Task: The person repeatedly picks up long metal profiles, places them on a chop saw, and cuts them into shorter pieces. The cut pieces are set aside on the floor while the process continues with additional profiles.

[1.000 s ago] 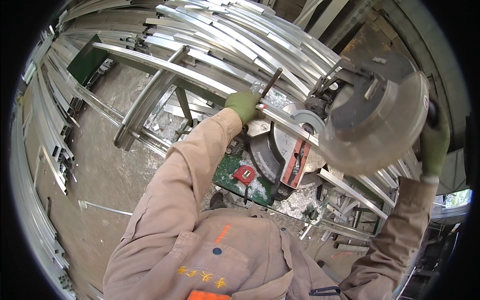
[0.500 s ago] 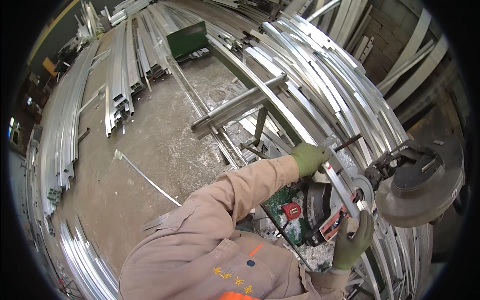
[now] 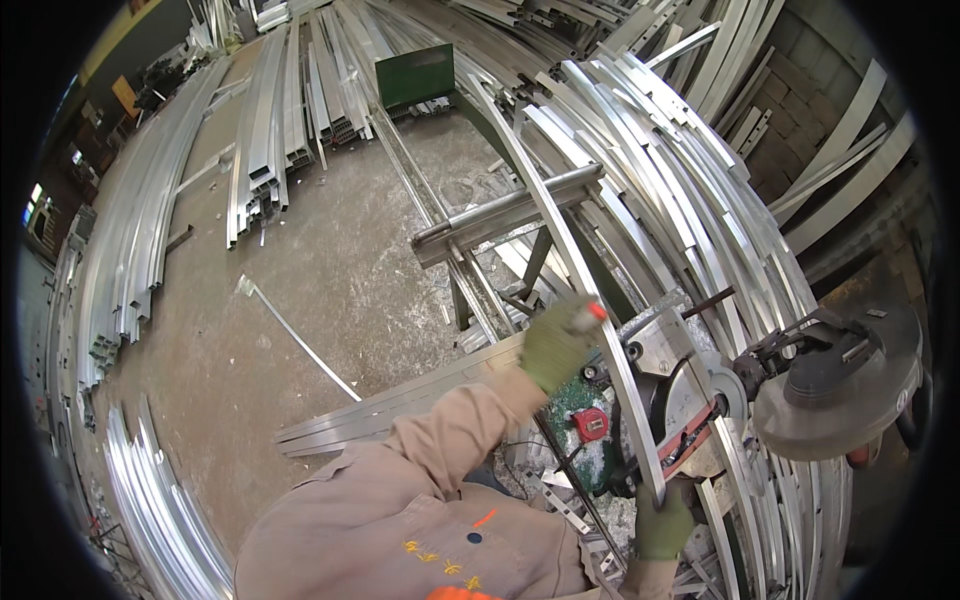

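A long, narrow silvery metal bar (image 3: 552, 215) runs from beside the green upright plate down to my right hand. My right hand (image 3: 663, 525), in a green glove, grips its near end. My left hand (image 3: 555, 348), also gloved in green, is at the bar farther up and somewhat smeared by motion. A small red-tipped spot shows at its fingers; I cannot tell what it is. Just right of the bar is a cutting saw (image 3: 662, 348) with a grey disc and a red strip. On its green base, left of the bar, lies a red tape measure (image 3: 591, 424).
A steel cross support (image 3: 510, 208) stands under the bar. The green plate (image 3: 415, 76) rises at the far end. Stacked metal profiles (image 3: 690, 225) fill the right side; more bundles (image 3: 150, 200) lie left. A bulky grey round machine part (image 3: 835, 395) juts in at right.
The bar has come away from the saw's disc toward the left and nearer to me. My left hand has moved left, and my right hand down and left. The view has shifted slightly.
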A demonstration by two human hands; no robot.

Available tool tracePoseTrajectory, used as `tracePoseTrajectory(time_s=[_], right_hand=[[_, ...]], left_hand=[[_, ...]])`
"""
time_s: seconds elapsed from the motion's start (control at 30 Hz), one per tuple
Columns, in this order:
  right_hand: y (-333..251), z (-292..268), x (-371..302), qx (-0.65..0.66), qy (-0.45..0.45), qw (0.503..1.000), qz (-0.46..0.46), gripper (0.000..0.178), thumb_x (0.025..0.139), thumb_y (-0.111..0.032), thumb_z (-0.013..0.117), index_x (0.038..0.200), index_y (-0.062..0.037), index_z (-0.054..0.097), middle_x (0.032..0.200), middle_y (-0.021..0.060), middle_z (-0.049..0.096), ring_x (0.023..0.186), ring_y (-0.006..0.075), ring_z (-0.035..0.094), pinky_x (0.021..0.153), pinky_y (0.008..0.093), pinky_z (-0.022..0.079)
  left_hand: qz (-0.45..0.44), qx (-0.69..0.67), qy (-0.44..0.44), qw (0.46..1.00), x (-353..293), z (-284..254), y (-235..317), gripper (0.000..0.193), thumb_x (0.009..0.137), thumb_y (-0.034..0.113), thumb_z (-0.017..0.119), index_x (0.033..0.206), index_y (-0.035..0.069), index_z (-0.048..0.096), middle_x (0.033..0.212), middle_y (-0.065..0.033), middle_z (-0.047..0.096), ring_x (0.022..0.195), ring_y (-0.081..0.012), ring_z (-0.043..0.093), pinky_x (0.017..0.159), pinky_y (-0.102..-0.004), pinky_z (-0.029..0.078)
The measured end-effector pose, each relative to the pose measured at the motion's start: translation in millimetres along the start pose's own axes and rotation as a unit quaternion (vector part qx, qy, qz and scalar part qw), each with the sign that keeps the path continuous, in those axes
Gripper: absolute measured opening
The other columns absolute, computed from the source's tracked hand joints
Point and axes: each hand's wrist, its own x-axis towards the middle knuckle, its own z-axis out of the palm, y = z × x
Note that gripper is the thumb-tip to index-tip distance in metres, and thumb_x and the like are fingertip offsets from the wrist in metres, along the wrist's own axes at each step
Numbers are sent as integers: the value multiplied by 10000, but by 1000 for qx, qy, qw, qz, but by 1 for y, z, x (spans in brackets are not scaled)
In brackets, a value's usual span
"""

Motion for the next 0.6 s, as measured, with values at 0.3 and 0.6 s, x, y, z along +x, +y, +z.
tracePoseTrajectory(time_s=[0.3,0.6], right_hand=[[194,-10,-227,25,-119,993,-11,516,1040,-566,887,1268,-105,846,1168,310,833,1019,511,827,804,595,612],[221,14,-317,51,-140,985,-86,432,1017,-446,878,1228,-71,845,1167,304,826,1010,487,819,850,597,629]], left_hand=[[-141,-147,135,970,-11,-93,23,557,1087,614,865,1128,67,768,789,-13,674,543,-146,597,502,-357,462],[-125,-196,51,971,-192,-148,107,384,1136,428,857,1166,45,841,903,-54,837,569,-90,553,510,-281,415]])
